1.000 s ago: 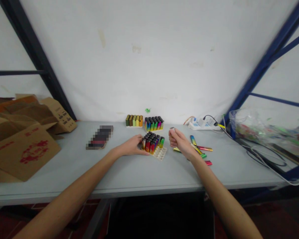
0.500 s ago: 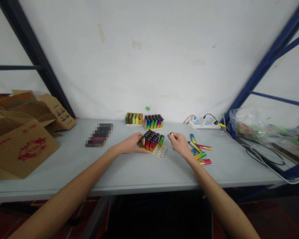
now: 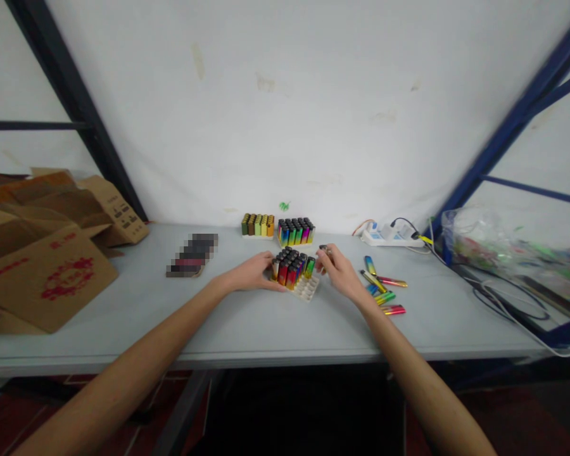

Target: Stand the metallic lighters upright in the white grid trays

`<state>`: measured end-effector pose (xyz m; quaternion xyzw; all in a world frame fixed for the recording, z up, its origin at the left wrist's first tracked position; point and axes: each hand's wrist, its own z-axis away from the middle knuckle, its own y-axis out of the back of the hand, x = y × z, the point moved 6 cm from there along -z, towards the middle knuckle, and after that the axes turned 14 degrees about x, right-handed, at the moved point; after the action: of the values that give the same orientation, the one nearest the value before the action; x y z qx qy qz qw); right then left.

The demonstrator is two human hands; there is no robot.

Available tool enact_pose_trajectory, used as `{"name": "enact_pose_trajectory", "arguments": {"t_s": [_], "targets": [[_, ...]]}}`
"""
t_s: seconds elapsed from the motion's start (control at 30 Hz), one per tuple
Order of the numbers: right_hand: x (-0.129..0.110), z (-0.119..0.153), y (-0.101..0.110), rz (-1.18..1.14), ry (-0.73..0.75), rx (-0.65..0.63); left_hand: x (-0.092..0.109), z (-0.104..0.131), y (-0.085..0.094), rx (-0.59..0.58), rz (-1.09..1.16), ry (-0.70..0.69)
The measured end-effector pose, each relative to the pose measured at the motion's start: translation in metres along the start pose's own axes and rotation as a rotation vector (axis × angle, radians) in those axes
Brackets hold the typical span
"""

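Note:
My left hand (image 3: 255, 272) is closed around the left side of a pale tray (image 3: 306, 289) with round sockets. Shiny, many-coloured lighters (image 3: 291, 273) with black tops stand upright in most of it, while bare sockets show at the front right corner. Just right of the tray, my right hand (image 3: 341, 271) pinches a lighter (image 3: 323, 249), its dark top end showing above the fingers; the rest is mostly covered. Several loose lighters (image 3: 384, 296) in blue, yellow, red and green lie on the table beyond my right wrist.
Two filled lighter trays stand by the wall, one with gold-topped lighters (image 3: 258, 226), one with black-topped lighters (image 3: 296, 232). A blurred-out dark item (image 3: 193, 254) lies left. Cardboard boxes (image 3: 47, 278) crowd the left end; a power strip (image 3: 392, 237), cables and plastic bags (image 3: 484, 244) occupy the right.
My right hand has come slightly closer to the tray, and the lighter in it has turned so that its dark top shows. My left hand stays on the tray.

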<state>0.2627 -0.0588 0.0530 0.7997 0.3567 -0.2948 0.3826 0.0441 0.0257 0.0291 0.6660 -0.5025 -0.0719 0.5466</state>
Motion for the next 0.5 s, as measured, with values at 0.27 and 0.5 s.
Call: {"name": "enact_pose_trajectory", "arguments": {"t_s": [0.27,0.5], "targets": [[-0.018,-0.001,0.015,0.189,0.090,0.085,0.001,0.000,0.000,0.012,0.016,0.012],[-0.016,0.004,0.002,0.210,0.056,-0.076,0.001,0.000,0.000,-0.004,0.002,0.013]]}}
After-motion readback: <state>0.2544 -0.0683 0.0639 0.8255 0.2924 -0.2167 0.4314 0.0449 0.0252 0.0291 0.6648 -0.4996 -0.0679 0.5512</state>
